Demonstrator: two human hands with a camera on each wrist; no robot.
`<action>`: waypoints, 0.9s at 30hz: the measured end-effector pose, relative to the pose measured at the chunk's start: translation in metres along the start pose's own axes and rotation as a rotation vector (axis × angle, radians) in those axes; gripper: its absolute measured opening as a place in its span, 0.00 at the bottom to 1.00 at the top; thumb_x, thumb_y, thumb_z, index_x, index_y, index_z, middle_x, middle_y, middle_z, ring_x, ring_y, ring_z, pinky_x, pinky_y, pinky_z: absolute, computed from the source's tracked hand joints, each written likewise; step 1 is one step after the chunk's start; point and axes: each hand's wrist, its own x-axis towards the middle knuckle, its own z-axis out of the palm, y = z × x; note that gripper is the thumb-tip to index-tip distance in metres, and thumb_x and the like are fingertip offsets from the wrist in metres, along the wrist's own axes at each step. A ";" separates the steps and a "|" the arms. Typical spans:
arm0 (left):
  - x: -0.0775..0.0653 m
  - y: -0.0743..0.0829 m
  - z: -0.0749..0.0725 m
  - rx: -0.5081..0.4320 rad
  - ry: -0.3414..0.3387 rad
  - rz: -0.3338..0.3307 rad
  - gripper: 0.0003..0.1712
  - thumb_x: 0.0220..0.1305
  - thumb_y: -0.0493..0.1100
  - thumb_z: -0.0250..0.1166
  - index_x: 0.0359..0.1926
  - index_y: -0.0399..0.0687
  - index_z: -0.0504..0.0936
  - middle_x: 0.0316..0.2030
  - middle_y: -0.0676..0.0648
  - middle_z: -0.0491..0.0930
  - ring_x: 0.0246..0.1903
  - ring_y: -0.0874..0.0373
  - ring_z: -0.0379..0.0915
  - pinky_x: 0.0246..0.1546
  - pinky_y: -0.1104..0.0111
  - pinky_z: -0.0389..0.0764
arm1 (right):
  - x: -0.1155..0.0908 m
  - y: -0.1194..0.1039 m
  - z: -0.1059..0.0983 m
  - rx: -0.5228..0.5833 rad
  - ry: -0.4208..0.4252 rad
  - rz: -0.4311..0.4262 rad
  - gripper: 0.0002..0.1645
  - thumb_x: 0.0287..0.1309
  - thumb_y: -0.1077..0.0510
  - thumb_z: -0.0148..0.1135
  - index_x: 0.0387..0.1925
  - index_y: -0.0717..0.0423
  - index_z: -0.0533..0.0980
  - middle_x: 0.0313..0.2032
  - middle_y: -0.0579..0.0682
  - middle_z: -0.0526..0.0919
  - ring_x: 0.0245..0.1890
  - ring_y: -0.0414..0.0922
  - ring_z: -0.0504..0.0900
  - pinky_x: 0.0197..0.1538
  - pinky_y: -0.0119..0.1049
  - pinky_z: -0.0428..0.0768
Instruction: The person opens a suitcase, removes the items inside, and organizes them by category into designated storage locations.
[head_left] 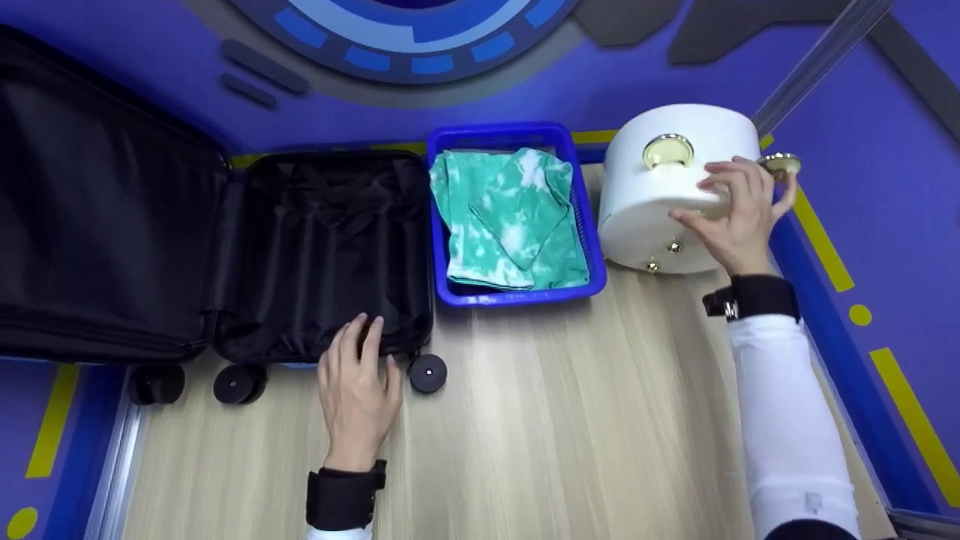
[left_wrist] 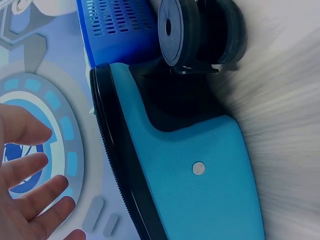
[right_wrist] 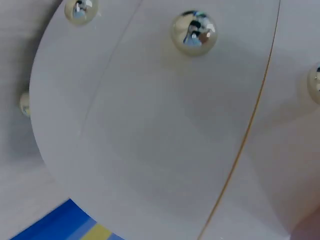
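Observation:
A white rounded box (head_left: 679, 184) with gold ball knobs (right_wrist: 194, 33) and thin seams on its front stands at the right. My right hand (head_left: 739, 214) is over its upper right side, fingers spread and bent, thumb near the front edge; whether they touch it is unclear. Only a blurred bit of that hand shows in the right wrist view. An opened black-lined suitcase (head_left: 322, 247) lies at the left. Over its front edge hovers my left hand (head_left: 356, 397), fingers loosely extended and holding nothing. The suitcase's teal outer side (left_wrist: 200, 195) shows in the left wrist view.
A blue plastic basket (head_left: 521, 298) holding folded green-and-white tie-dye cloth (head_left: 517, 217) stands between suitcase and box. Suitcase wheels (head_left: 428, 373) stick out toward the front. Gold-rimmed round pieces (head_left: 667, 152) stand on the box. Blue-purple printed walls (head_left: 517, 97) enclose the wooden surface (head_left: 540, 420).

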 end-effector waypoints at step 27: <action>-0.004 -0.015 -0.001 0.054 0.026 -0.046 0.34 0.59 0.36 0.72 0.68 0.42 0.77 0.66 0.35 0.73 0.64 0.36 0.68 0.59 0.41 0.70 | 0.090 0.004 0.042 0.392 -0.026 0.305 0.13 0.54 0.56 0.81 0.36 0.62 0.90 0.52 0.44 0.83 0.60 0.35 0.59 0.68 0.35 0.46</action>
